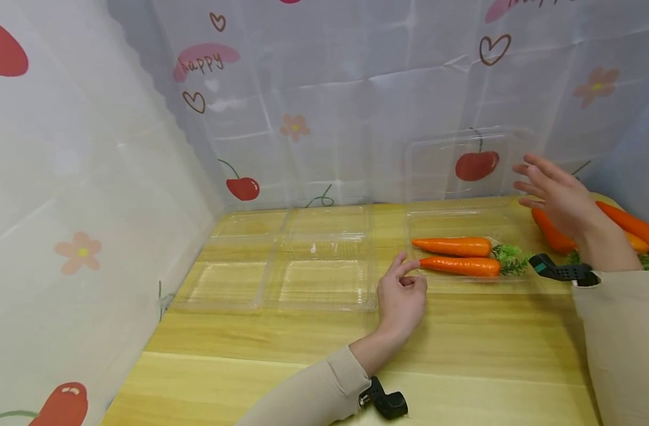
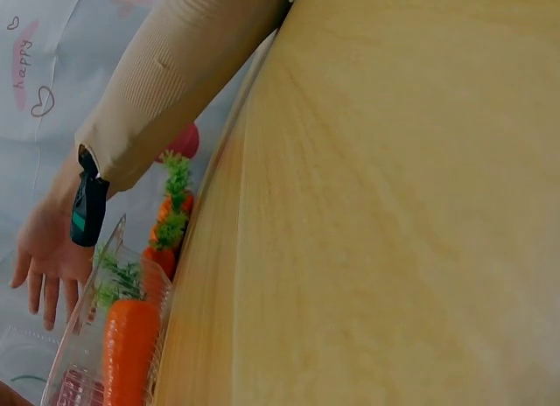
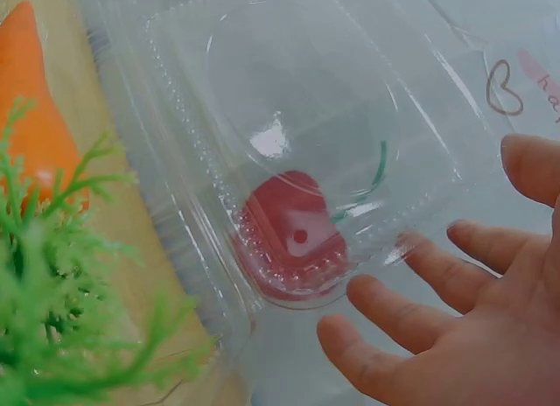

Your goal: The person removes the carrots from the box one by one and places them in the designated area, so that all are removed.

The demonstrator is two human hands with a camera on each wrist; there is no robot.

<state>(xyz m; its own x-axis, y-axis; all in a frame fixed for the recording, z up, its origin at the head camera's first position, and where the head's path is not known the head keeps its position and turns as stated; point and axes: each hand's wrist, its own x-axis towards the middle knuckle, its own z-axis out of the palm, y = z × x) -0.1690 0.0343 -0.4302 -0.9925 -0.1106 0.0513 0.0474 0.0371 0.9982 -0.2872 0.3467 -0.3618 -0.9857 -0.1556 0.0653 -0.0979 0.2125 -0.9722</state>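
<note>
Two orange toy carrots (image 1: 457, 245) with green tops (image 1: 510, 266) lie side by side in a clear plastic box (image 1: 507, 222), tips to the left. Its transparent lid (image 1: 436, 163) stands raised at the back against the patterned cloth. At the box's left edge, near the carrot tips, my left hand (image 1: 401, 299) grips the rim with curled fingers; the exact contact is hard to see. My right hand (image 1: 564, 198) is beside the lid's right edge, fingers spread and holding nothing. In the right wrist view, the fingertips (image 3: 363, 292) are close to the lid (image 3: 289, 91); whether they touch it is unclear.
Another clear plastic container (image 1: 324, 284) lies unfolded on the wooden table (image 1: 324, 343), left of my left hand. More carrots (image 1: 635, 222) are piled at the right, behind and beside my right wrist. A printed cloth (image 1: 356, 106) hangs around the back and sides.
</note>
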